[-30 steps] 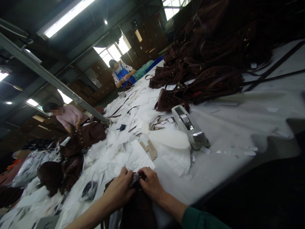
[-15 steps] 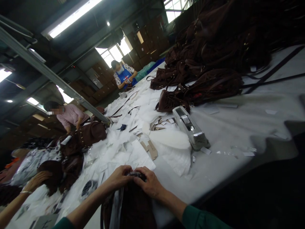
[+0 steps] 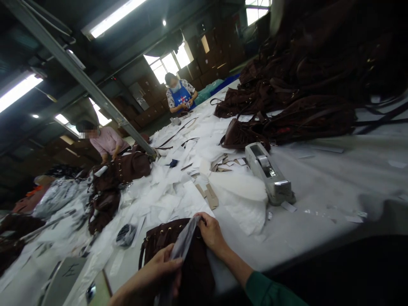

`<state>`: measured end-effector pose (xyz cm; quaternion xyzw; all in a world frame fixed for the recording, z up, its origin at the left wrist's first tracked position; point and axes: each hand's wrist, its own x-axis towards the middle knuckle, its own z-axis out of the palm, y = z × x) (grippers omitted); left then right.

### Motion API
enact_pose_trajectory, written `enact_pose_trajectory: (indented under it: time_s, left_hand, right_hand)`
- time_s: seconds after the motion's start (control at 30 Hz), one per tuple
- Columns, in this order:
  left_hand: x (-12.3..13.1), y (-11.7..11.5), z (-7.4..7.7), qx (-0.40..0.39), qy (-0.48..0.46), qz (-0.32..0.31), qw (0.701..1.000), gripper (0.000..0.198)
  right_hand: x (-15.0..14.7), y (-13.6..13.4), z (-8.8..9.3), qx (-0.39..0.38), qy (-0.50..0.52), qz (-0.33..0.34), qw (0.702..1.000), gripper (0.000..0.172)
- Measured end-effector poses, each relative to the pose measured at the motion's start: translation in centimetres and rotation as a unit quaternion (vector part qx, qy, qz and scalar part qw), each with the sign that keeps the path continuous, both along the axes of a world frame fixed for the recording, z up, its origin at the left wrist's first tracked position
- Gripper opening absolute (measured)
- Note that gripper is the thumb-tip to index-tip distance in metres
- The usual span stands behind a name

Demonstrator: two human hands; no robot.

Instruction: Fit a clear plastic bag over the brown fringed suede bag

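In front of me a dark brown bag (image 3: 199, 267) with metal eyelets along its top edge lies near the table's front edge. A strip of greyish, thin plastic-like wrap (image 3: 185, 240) stretches slantwise across it; whether something is inside the wrap I cannot tell. My right hand (image 3: 211, 233) pinches the strip's upper end, at the bag's top corner. Lower down, my left hand (image 3: 165, 267) is closed around the same strip, thumb on top. The lower end of the strip is partly hidden by my left hand.
A tape dispenser (image 3: 269, 174) stands right of the white sheets (image 3: 165, 191). Brown bags (image 3: 287, 114) are heaped at the back right, more bags (image 3: 132, 165) at left. A dark wrapped coil (image 3: 126, 235) and a phone-like object (image 3: 98, 290) lie left. Two people work across the table.
My hands, together at the bag's top before, are now apart, the left lower with the strip stretched between them. Another person's hand at the left has gone from view, with the brown item it touched.
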<state>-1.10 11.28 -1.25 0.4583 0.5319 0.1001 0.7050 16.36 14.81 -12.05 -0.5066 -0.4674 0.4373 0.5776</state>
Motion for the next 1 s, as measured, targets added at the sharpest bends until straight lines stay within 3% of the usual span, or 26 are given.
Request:
enact_pose_trajectory:
  time_s: [0.17, 0.27, 0.3, 0.37, 0.43, 0.5, 0.57, 0.67, 0.8, 0.9, 1.0]
  left_hand:
    - [-4.5, -1.7, 1.6, 0.063, -0.003, 0.078, 0.995, 0.039]
    - [-5.3, -1.1, 3.8, 0.204, 0.101, 0.017, 0.974, 0.050]
    - [-5.3, -0.7, 4.6, 0.279, 0.158, -0.013, 0.947, 0.051]
    - [-5.0, 0.3, 6.3, 0.415, 0.270, -0.074, 0.866, 0.038]
    - [-4.8, 1.7, 7.7, 0.488, 0.341, -0.134, 0.792, 0.022]
    - [-4.6, 3.2, 8.8, 0.509, 0.355, -0.174, 0.764, 0.020]
    - [-4.4, 4.7, 9.6, 0.491, 0.349, -0.166, 0.780, 0.027]
    - [-4.1, 6.6, 10.1, 0.399, 0.319, -0.125, 0.850, 0.045]
    - [-4.8, 8.5, 10.0, 0.275, 0.257, -0.145, 0.915, 0.039]
    - [-5.9, 8.9, 8.6, 0.181, 0.188, -0.175, 0.949, 0.040]
    - [-6.9, 8.0, 5.9, 0.071, 0.062, -0.156, 0.983, 0.037]
  right_hand:
    - [-0.4, -0.1, 0.2, 0.018, -0.004, 0.052, 0.998, 0.027]
    - [-0.6, -0.2, 0.3, 0.025, -0.005, 0.083, 0.996, 0.025]
    - [-0.6, -0.2, 0.3, 0.024, -0.003, 0.090, 0.996, 0.023]
    - [-0.6, -0.1, 0.2, 0.018, 0.006, 0.107, 0.994, 0.021]
    - [-0.5, 0.0, 0.2, 0.010, 0.023, 0.129, 0.991, 0.023]
    - [-0.3, 0.0, 0.3, -0.001, 0.048, 0.154, 0.987, 0.030]
    - [-0.2, -0.1, 0.6, -0.015, 0.080, 0.182, 0.980, 0.040]
    - [-0.2, -0.3, 1.0, -0.041, 0.137, 0.215, 0.966, 0.049]
    - [-0.4, -0.3, 1.2, -0.078, 0.213, 0.219, 0.949, 0.052]
    - [-0.5, 0.1, 1.2, -0.100, 0.264, 0.192, 0.940, 0.053]
    - [-0.1, 0.9, 1.0, -0.116, 0.300, 0.140, 0.936, 0.050]
